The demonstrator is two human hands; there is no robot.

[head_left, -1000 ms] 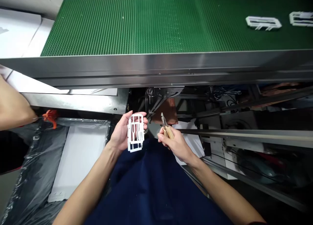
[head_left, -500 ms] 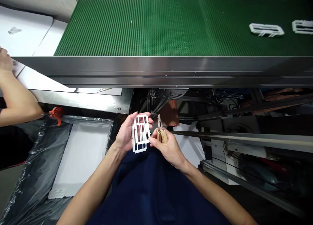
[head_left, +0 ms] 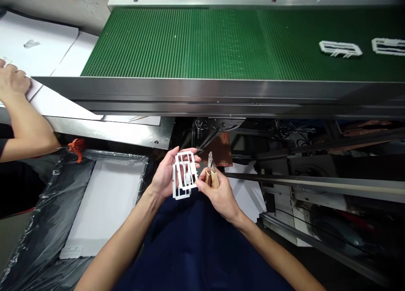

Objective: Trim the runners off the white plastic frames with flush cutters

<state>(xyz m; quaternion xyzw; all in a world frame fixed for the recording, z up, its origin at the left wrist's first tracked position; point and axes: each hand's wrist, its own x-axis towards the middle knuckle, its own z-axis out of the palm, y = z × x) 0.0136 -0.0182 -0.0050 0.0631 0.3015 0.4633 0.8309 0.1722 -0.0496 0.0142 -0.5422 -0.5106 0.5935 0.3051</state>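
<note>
Beside a green conveyor belt [head_left: 202,46], a worker's left hand [head_left: 163,176] grips two overlapping white plastic frames [head_left: 187,178] with curled fingers, while the right hand [head_left: 222,196] is wrapped around tan-handled pliers [head_left: 211,165], its thumb at the upper frame's lower corner. Two more frames [head_left: 341,52] lie on the belt at right; at far left, a co-worker's bent arm [head_left: 31,128] rests near a black-lined bin [head_left: 76,189].

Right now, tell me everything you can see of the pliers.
The pliers have a slim metal head pointing away from the person and two tan-brown handles, spread apart, possibly wood or plastic. The right hand grips the handles; the head stands clear, just beside the white frames. Whether the tips meet is too small to tell.
</note>
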